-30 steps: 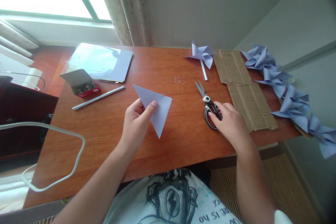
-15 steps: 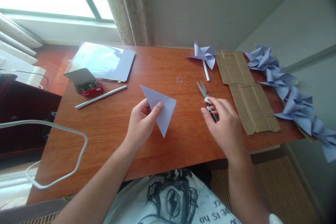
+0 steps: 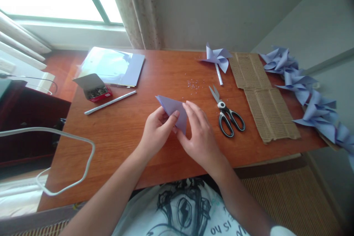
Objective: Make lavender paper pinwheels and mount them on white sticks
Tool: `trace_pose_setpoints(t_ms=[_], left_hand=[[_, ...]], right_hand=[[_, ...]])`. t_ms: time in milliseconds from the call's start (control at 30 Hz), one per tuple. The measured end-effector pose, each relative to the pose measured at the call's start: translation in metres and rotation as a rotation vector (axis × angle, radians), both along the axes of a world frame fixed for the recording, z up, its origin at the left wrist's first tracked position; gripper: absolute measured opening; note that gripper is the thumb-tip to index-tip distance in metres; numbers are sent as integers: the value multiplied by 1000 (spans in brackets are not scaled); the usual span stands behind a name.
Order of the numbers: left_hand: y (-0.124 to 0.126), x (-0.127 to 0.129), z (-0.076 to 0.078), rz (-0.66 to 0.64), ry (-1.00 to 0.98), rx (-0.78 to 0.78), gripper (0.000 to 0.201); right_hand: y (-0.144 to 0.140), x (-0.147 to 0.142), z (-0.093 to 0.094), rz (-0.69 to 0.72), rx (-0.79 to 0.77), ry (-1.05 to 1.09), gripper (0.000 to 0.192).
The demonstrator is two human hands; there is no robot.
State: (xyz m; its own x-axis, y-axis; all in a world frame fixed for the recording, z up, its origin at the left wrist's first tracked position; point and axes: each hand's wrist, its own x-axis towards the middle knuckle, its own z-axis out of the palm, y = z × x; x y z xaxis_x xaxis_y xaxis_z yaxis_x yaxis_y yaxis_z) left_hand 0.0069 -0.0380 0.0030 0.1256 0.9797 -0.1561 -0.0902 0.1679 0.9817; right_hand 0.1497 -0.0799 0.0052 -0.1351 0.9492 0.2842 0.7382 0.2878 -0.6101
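A lilac paper folded into a triangle [image 3: 171, 107] is held just above the wooden table [image 3: 132, 129], near its middle. My left hand [image 3: 157, 131] pinches its left side between thumb and fingers. My right hand [image 3: 200, 136] grips its right side, covering the lower corner. The black-handled scissors [image 3: 227, 112] lie flat on the table to the right of my right hand, untouched, blades pointing away from me.
A finished lilac pinwheel [image 3: 217, 59] lies at the back. Corrugated cardboard [image 3: 262, 92] and a row of pinwheels [image 3: 309, 92] fill the right side. On the left are a paper stack [image 3: 114, 66], an open pin box [image 3: 95, 88], a white stick [image 3: 110, 102] and a white cable [image 3: 69, 169].
My right hand left the scissors on the table and moved left onto the folded paper. The paper tilted flatter between both hands. The camera shifted slightly.
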Motion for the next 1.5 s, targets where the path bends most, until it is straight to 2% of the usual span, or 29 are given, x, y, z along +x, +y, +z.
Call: trace_pose_setpoints(t_ms=[200,367,533,767,900,1167,1367,1500], left_hand=[[0,0,-3,-43,-50,-18,26],[0,0,-3,-108,-85,-20,32],[-2,-1,0,-180,-135,-115,53],[-1,-4,-1,-290,-155,-130,55],[-1,-4,0,-285,-138,-125,57],[-1,-4,4,-291,-138,-96,48],[0,-4,5,-281,-154,-115,54],[0,-3,5,-231,-147,-120,55]], right_hand=[[0,7,-4,24,-35,67,64],[2,10,-4,24,-112,224,63],[3,17,-5,40,-221,452,63],[2,26,-4,46,-440,899,58],[2,29,-1,57,-493,1036,57],[2,33,-7,86,-497,1147,58],[1,32,-9,24,-482,1154,54],[0,35,-18,-103,-384,1062,41]])
